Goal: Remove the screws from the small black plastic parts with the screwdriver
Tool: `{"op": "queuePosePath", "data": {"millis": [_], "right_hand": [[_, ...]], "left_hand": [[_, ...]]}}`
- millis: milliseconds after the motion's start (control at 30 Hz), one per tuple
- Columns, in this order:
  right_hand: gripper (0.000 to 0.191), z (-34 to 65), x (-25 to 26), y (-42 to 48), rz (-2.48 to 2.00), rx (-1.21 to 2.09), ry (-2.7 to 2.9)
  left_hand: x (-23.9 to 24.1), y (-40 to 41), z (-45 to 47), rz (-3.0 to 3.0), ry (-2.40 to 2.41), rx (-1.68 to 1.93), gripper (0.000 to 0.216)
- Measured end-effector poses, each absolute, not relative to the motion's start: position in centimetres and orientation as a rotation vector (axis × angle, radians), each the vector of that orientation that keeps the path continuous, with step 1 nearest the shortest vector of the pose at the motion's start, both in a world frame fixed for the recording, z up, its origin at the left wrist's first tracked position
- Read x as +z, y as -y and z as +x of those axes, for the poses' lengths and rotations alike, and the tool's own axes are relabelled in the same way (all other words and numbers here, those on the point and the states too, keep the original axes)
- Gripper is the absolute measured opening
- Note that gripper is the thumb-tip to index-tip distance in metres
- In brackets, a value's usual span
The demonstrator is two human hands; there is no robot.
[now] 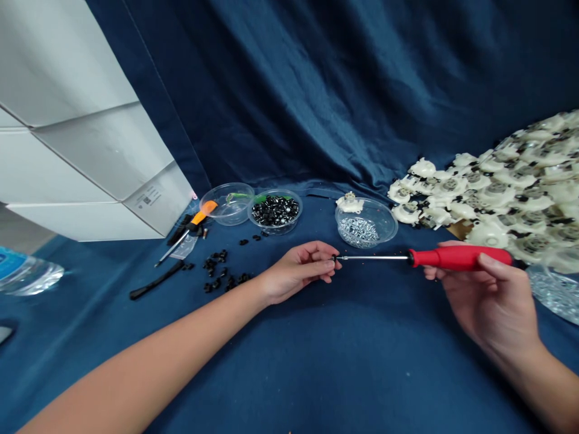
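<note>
My right hand (495, 295) is wrapped round the red handle of a screwdriver (456, 258), its shaft pointing left. In the middle, my left hand (303, 269) pinches a small black part (335, 259) between thumb and fingers. The screwdriver tip, with what looks like a screw on it, meets that part. Just behind the hands stands a clear bowl of silver screws (359, 231), with one cream plastic assembly (350, 203) on its rim. Left of it is a clear bowl of small black parts (275, 212).
Cream plastic assemblies (493, 187) are heaped at the right, beside another clear tub (556, 289). Loose black parts (215, 262) lie left of my forearm. An orange-handled screwdriver (203, 214), a clear lid (226, 205), white boxes (90, 150) and a water bottle (29, 271) are further left.
</note>
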State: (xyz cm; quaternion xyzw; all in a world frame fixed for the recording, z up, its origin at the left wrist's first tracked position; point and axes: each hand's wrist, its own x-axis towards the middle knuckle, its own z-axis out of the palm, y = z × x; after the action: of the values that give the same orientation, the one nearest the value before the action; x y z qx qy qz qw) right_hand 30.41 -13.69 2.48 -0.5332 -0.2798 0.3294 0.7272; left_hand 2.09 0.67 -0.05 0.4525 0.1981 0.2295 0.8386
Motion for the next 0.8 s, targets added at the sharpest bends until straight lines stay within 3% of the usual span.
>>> {"op": "queuePosePath", "data": {"millis": [800], "right_hand": [[0.034,30.57,2.08,13.67,-1.194,0.733,0.619]], "left_hand": [[-0.02,-0.34,2.11,1.024,-0.459,0.506,0.024]]}}
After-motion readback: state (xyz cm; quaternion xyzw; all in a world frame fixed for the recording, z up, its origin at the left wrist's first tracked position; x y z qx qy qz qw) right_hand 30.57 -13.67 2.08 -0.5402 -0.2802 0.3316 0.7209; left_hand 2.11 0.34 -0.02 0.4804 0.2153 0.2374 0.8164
